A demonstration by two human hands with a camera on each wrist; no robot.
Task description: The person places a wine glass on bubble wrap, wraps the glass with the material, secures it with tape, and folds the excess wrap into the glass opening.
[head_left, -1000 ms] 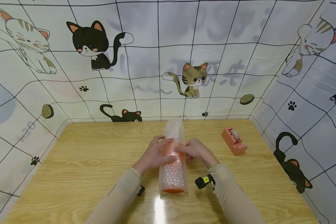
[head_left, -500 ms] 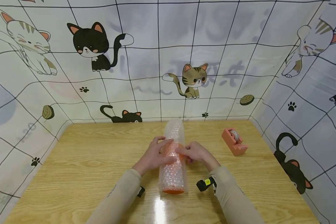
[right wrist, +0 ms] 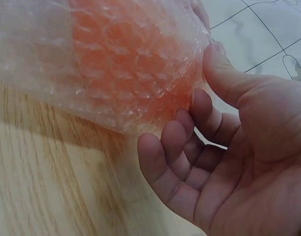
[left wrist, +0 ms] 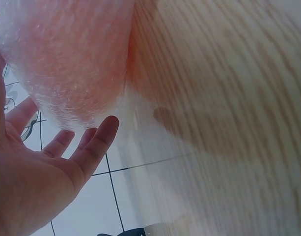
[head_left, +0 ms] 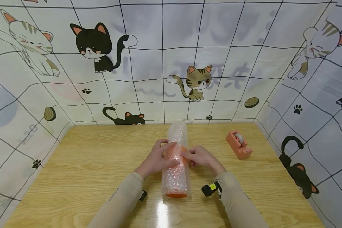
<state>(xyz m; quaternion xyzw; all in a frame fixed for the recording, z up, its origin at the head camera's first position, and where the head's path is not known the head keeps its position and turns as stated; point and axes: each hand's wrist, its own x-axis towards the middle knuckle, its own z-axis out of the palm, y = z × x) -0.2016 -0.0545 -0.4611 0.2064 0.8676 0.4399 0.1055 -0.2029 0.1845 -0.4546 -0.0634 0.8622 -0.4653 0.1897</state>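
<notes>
An orange object (head_left: 176, 196) lies lengthwise on the table, rolled in clear bubble wrap (head_left: 177, 182) that runs past its far end. My left hand (head_left: 156, 159) rests on the roll from the left, with thumb and index finger lying across its top. In the left wrist view the other fingers (left wrist: 98, 145) extend loosely by the side of the wrapped roll. On the right, my right hand (head_left: 200, 155) pinches the bubble wrap between thumb and index finger, while its remaining fingers (right wrist: 155, 157) bend beneath, as the right wrist view shows. Through the film, the object's outline is blurred.
A pink tape dispenser (head_left: 236, 146) with a roll of tape stands at the back right of the wooden table (head_left: 108, 142). Cloth walls (head_left: 148, 63) printed with cats and grid lines enclose the back and both sides.
My right hand's fingertips have shifted slightly to the right and toward me along the wrap. The left hand and the roll hold their place; the head view tilts a little.
</notes>
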